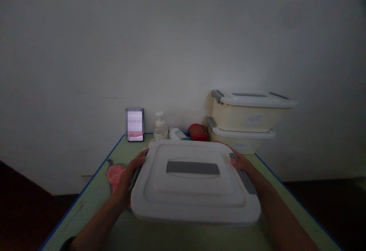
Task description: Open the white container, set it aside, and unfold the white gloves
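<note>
A lidded plastic storage box (191,190) fills the middle of the head view, its white lid facing up with a grey handle (193,168) lying flat across it. My left hand (130,174) grips the box's left side by the grey latch, thumb near the lid edge. On the opposite side my right hand (243,163) holds it by the right grey latch (248,182). Most fingers of both hands are hidden beneath or behind the rim. The lid hides the box's body, and whether its base touches the table cannot be made out.
Two similar boxes (246,115) are stacked at the back right. Along the wall stand a phone (135,125), a pump bottle (160,129), a white bottle (176,134) lying over and a red patterned container (198,132). A pink cloth-like item (115,174) lies left on the green table (94,197).
</note>
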`<state>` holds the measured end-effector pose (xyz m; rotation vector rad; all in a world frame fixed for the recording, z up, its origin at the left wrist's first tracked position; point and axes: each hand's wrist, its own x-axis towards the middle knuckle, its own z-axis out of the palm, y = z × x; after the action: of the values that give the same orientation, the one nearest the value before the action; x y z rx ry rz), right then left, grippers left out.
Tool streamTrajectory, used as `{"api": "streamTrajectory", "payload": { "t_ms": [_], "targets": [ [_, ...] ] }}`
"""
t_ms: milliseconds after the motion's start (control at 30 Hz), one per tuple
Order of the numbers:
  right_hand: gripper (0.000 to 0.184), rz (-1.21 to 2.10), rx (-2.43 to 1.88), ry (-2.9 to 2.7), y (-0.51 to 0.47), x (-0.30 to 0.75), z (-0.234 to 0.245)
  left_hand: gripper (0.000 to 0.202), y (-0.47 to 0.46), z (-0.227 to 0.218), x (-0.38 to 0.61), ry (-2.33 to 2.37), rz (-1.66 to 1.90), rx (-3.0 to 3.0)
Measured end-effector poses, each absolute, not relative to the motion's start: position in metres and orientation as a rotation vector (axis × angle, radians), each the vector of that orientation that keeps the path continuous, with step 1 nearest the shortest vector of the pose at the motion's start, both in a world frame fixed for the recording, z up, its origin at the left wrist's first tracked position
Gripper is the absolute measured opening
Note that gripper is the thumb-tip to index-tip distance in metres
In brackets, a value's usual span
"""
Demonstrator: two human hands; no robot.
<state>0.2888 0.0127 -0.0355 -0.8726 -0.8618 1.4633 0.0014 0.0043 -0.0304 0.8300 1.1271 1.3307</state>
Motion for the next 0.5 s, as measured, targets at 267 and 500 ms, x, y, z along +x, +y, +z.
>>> {"api": "streamTrajectory", "payload": {
  "t_ms": [267,500],
  "targets": [
    [0.040,1.375,-0.836,-0.885,0.013,0.275,-0.026,0.051,0.008,-0.035,0.002,1.036,1.284,0.834],
    [0.037,1.324,-0.850,-0.823,0.007,0.272,-0.024,0.041,0.009,-0.040,0.000,0.981,1.300,0.811]
  ]
}}
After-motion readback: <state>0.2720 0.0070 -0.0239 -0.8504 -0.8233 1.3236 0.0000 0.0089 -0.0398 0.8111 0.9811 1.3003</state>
